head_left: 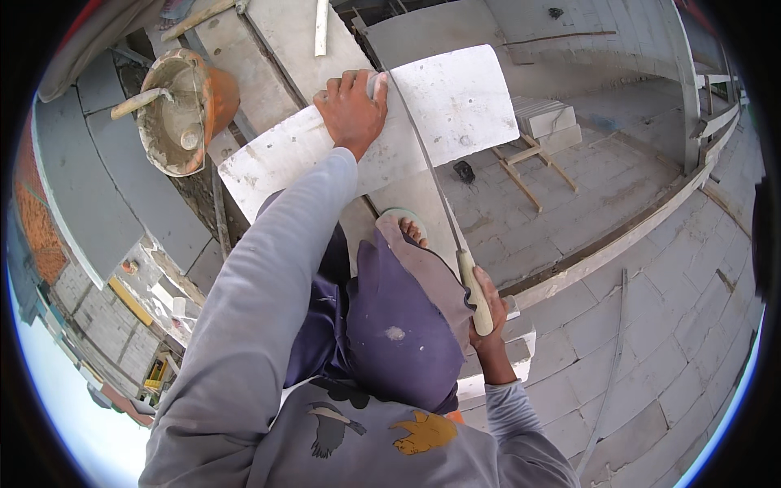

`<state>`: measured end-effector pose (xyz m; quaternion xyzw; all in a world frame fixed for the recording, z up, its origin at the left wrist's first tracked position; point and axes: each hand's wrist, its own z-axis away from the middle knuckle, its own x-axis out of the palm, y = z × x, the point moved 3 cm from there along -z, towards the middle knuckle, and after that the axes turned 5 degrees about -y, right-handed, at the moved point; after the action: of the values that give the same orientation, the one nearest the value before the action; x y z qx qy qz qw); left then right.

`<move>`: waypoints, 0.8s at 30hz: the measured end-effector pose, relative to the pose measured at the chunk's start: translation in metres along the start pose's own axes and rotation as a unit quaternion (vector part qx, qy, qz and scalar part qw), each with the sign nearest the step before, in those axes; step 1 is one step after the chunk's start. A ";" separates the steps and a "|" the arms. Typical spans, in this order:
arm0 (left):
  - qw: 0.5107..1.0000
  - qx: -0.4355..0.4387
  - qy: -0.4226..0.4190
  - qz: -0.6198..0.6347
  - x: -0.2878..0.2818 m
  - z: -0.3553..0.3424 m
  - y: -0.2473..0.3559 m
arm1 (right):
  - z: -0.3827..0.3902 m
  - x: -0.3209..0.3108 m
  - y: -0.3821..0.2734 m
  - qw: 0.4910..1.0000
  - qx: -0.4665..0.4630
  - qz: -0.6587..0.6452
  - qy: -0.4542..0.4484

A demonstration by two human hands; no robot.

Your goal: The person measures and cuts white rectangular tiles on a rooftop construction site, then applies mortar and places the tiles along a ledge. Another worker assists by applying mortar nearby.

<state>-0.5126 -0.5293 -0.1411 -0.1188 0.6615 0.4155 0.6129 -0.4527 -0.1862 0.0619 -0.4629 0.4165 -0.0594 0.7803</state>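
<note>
A long white block (464, 106), like lightweight concrete, lies crosswise over the planks in front of me. My left hand (355, 110) presses on it, its fingers curled over the far edge and the thumb close to the blade. In my right hand (488, 313) is a handsaw (476, 293), gripped by its pale wooden handle beside my knee. The saw's thin blade runs up across the block, just right of my left hand. My sandaled foot (411, 228) rests on the plank at the block's near side.
An orange bucket (221, 98) of grey mortar with a wooden-handled tool stands at the left. Beyond the planks (236, 49), a lower floor holds stacked white blocks (553, 122) and a small wooden frame (525, 167). A ledge (602, 264) borders that drop on the right.
</note>
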 end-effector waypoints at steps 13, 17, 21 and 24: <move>0.997 0.035 0.054 -0.033 0.000 -0.008 0.006 | -0.050 0.011 -0.005 1.000 0.022 0.017 0.003; 0.998 0.030 0.047 -0.025 0.002 0.001 -0.014 | -0.101 0.036 -0.014 1.000 0.019 0.012 -0.001; 0.997 0.034 0.061 -0.042 -0.008 -0.001 -0.013 | 0.079 -0.038 -0.012 0.982 0.052 0.168 -0.073; 1.000 0.007 -0.019 -0.008 0.004 -0.003 0.002 | -0.012 -0.013 -0.024 0.994 0.059 0.083 -0.032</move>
<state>-0.5176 -0.5287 -0.1442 -0.1121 0.6515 0.4084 0.6294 -0.4626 -0.2015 0.0854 -0.3819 0.4237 -0.0037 0.8214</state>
